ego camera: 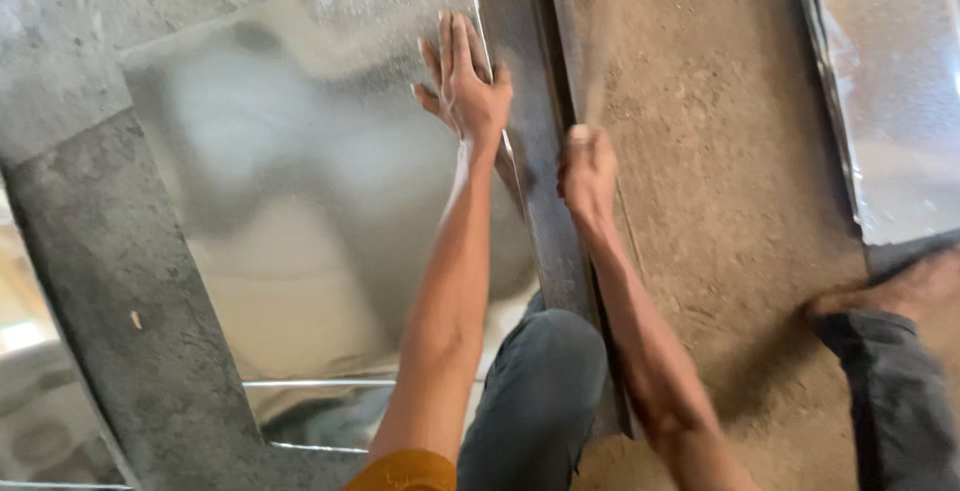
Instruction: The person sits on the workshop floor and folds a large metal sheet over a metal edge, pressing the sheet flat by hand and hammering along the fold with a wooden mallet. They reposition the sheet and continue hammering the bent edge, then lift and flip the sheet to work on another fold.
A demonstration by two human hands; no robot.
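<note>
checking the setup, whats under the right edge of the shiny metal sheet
A dark steel bar runs under the sheet edge, where the left hand presses. How far the bar reaches beneath is covered.

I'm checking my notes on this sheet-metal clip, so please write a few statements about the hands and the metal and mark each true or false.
1. The left hand lies flat, fingers spread, on the shiny metal sheet. True.
2. The right hand rests on the same sheet. False: it is closed around something blurred at the dark metal bar beside the sheet's edge.
3. The ground to the right of the bar is sandy brown. True.
4. There is only one metal sheet in view. False: a second shiny sheet lies at the upper right.
5. A bare foot shows at the right. True.
</note>
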